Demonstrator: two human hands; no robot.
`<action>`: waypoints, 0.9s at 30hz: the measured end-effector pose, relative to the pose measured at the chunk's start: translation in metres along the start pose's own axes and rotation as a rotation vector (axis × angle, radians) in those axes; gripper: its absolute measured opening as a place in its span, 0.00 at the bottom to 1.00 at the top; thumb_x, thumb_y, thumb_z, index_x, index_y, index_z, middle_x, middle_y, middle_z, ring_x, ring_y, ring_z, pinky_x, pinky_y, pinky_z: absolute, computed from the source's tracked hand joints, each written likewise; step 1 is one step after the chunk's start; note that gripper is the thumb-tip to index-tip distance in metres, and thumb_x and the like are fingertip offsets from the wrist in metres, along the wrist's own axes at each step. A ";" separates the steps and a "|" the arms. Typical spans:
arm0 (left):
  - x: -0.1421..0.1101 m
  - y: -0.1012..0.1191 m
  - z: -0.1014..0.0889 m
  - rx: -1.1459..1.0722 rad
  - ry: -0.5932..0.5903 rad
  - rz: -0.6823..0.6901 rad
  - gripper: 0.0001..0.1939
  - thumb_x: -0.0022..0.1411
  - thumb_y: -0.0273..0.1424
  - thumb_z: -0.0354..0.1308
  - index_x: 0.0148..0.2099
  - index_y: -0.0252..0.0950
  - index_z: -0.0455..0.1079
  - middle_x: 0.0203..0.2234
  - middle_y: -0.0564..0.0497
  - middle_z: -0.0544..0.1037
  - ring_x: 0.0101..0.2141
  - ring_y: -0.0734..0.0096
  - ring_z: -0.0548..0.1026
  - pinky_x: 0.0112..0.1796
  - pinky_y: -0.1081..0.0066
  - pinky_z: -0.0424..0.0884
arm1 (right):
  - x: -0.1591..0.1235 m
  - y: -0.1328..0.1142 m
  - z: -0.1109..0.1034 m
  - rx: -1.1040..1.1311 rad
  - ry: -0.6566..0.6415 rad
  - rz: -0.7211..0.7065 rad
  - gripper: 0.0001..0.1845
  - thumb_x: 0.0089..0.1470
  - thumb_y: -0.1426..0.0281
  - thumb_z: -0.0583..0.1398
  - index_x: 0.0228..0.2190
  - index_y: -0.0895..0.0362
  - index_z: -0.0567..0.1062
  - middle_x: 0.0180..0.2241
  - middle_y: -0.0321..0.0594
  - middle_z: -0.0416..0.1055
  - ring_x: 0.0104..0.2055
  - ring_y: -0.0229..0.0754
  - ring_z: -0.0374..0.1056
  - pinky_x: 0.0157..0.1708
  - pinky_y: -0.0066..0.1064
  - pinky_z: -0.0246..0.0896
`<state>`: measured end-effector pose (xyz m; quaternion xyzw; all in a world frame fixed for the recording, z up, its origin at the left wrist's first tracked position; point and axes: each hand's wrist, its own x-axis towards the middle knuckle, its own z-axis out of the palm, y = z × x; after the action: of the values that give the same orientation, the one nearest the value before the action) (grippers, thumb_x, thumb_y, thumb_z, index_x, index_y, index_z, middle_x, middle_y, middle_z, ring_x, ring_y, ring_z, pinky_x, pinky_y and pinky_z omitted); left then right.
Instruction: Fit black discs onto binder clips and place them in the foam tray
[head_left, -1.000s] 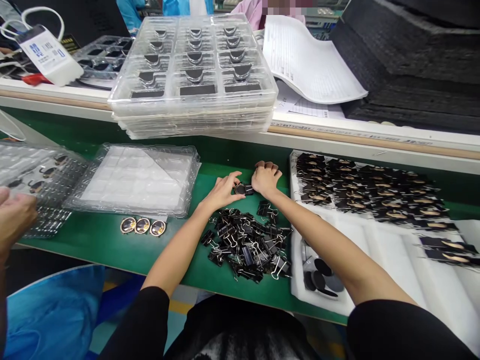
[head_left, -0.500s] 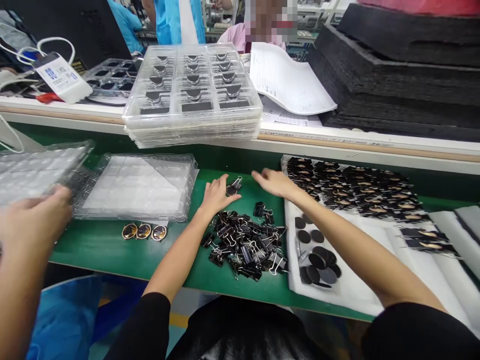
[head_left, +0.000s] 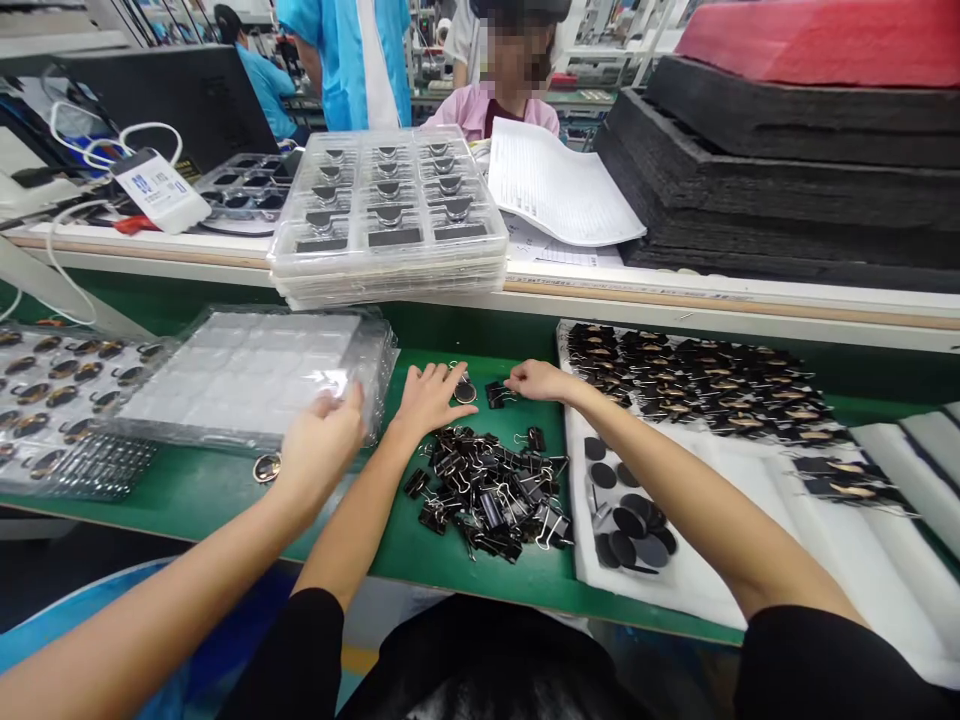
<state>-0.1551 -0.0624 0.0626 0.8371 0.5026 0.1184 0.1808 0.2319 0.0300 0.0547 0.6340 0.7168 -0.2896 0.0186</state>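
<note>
My left hand [head_left: 429, 400] lies flat on the green mat with its fingers spread. Its fingertips are next to a round dark disc with a clip on it [head_left: 463, 389]. My right hand [head_left: 535, 381] is just to the right and pinches a black binder clip [head_left: 497, 393] that rests on the mat. A loose pile of black binder clips [head_left: 487, 497] sits in front of both hands. To the right a white foam tray [head_left: 701, 585] carries loose black discs [head_left: 628, 520] and rows of clipped parts [head_left: 712, 390].
A co-worker's hand [head_left: 321, 447] grips the near edge of a stack of clear blister trays [head_left: 247, 375]; a gold-rimmed disc [head_left: 264, 467] peeks out beside it. Another tray of parts [head_left: 45, 385] lies far left. Filled trays [head_left: 386, 210], papers and black foam sit on the raised shelf.
The co-worker's hand has moved from the far left to the clear tray stack. My left hand has opened beside the disc. My right hand swung out and came back onto a clip.
</note>
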 end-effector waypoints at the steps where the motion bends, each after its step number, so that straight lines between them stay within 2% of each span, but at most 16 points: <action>1: -0.003 -0.006 -0.010 -0.005 -0.035 0.034 0.29 0.65 0.52 0.56 0.65 0.50 0.67 0.49 0.43 0.77 0.58 0.41 0.71 0.54 0.44 0.66 | 0.000 0.004 -0.001 0.026 -0.017 -0.016 0.18 0.64 0.63 0.58 0.22 0.54 0.71 0.25 0.36 0.71 0.30 0.40 0.66 0.31 0.30 0.54; 3: -0.003 -0.014 -0.032 -0.008 -0.150 0.141 0.24 0.64 0.51 0.57 0.58 0.52 0.73 0.51 0.44 0.77 0.60 0.44 0.69 0.59 0.43 0.63 | -0.002 0.011 -0.002 0.108 -0.057 -0.044 0.19 0.64 0.62 0.58 0.22 0.55 0.71 0.25 0.36 0.71 0.30 0.40 0.65 0.31 0.30 0.55; 5: 0.004 -0.015 -0.047 0.019 -0.233 0.209 0.19 0.65 0.51 0.54 0.54 0.55 0.75 0.53 0.46 0.76 0.62 0.46 0.67 0.63 0.41 0.57 | -0.002 0.012 -0.001 0.208 -0.054 -0.032 0.16 0.64 0.60 0.59 0.27 0.55 0.74 0.30 0.38 0.74 0.32 0.41 0.67 0.33 0.30 0.57; 7: 0.018 -0.004 -0.047 0.084 -0.183 0.154 0.21 0.66 0.52 0.53 0.57 0.57 0.73 0.54 0.46 0.75 0.62 0.44 0.64 0.63 0.37 0.53 | 0.000 0.005 0.002 0.277 0.065 0.030 0.16 0.63 0.55 0.59 0.38 0.55 0.76 0.38 0.43 0.76 0.38 0.44 0.69 0.37 0.31 0.61; 9: 0.042 0.021 -0.026 0.170 0.032 -0.029 0.31 0.63 0.55 0.58 0.64 0.51 0.68 0.57 0.40 0.71 0.63 0.37 0.62 0.61 0.34 0.52 | 0.005 -0.009 0.006 0.289 0.283 0.126 0.23 0.66 0.51 0.55 0.49 0.55 0.74 0.47 0.49 0.74 0.48 0.50 0.69 0.46 0.38 0.64; 10: 0.057 0.036 -0.009 0.179 0.047 -0.030 0.35 0.63 0.55 0.59 0.67 0.47 0.66 0.58 0.37 0.69 0.63 0.34 0.61 0.60 0.35 0.53 | 0.008 -0.017 0.009 0.269 0.383 0.170 0.25 0.68 0.51 0.51 0.52 0.54 0.73 0.51 0.52 0.72 0.53 0.54 0.68 0.51 0.42 0.62; 12: 0.087 0.061 0.028 0.181 0.032 -0.002 0.37 0.63 0.55 0.61 0.68 0.46 0.64 0.59 0.38 0.68 0.61 0.38 0.63 0.59 0.42 0.58 | 0.015 -0.032 0.018 0.187 0.499 0.226 0.27 0.70 0.53 0.46 0.56 0.54 0.71 0.58 0.56 0.67 0.61 0.60 0.61 0.59 0.52 0.55; 15: 0.116 0.071 0.067 0.210 0.026 0.033 0.38 0.66 0.50 0.61 0.72 0.40 0.59 0.64 0.35 0.65 0.60 0.40 0.63 0.56 0.47 0.62 | 0.026 -0.042 0.035 0.058 0.501 0.223 0.28 0.71 0.56 0.43 0.59 0.56 0.69 0.64 0.57 0.60 0.67 0.63 0.53 0.64 0.57 0.47; 17: 0.122 0.062 0.076 0.184 0.005 0.052 0.33 0.72 0.45 0.55 0.73 0.41 0.56 0.66 0.37 0.64 0.60 0.43 0.64 0.56 0.49 0.63 | 0.031 -0.039 0.044 0.047 0.471 0.239 0.28 0.71 0.57 0.42 0.62 0.56 0.67 0.66 0.57 0.58 0.69 0.61 0.50 0.64 0.57 0.46; 20: 0.120 0.045 0.078 0.102 -0.002 0.037 0.25 0.76 0.39 0.47 0.71 0.42 0.59 0.63 0.40 0.70 0.58 0.47 0.67 0.56 0.50 0.64 | 0.035 -0.027 0.054 0.130 0.446 0.295 0.30 0.71 0.56 0.40 0.64 0.53 0.65 0.66 0.54 0.57 0.70 0.58 0.48 0.65 0.56 0.45; 27: 0.127 0.036 0.087 -0.045 0.032 0.049 0.19 0.75 0.35 0.53 0.64 0.39 0.67 0.54 0.43 0.76 0.55 0.53 0.71 0.54 0.56 0.66 | 0.033 -0.013 0.062 0.086 0.513 0.324 0.30 0.71 0.58 0.40 0.65 0.55 0.64 0.67 0.54 0.56 0.71 0.55 0.45 0.67 0.54 0.40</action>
<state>-0.0339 0.0184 0.0009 0.8429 0.4819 0.1475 0.1883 0.1927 0.0326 -0.0047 0.7926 0.5749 -0.1434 -0.1440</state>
